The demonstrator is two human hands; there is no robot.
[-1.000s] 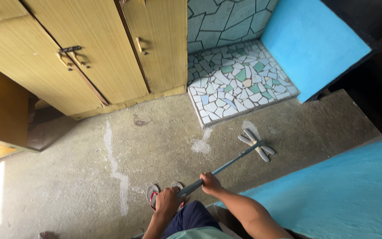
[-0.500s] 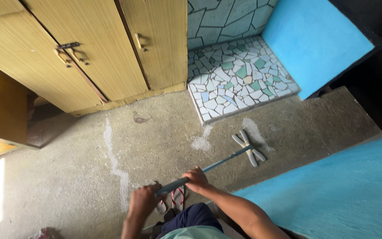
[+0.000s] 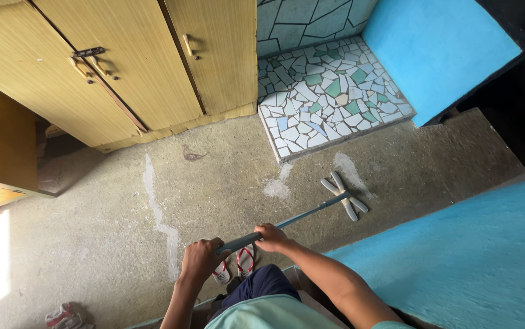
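Gripping the floor wiper (image 3: 311, 210) handle, left hand (image 3: 200, 261) clenched the near end; right hand (image 3: 273, 237) clasped just ahead. Wiper head lay on concrete floor (image 3: 122, 213) beyond the right hand, near mosaic tiles (image 3: 329, 91).

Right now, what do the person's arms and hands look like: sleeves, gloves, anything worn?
Both hands, left hand and right hand, are bare: no gloves, and no rings, watch or wristband that I can make out. The forearms are uncovered up to the frame's bottom edge. A light green shirt shows at the chest.
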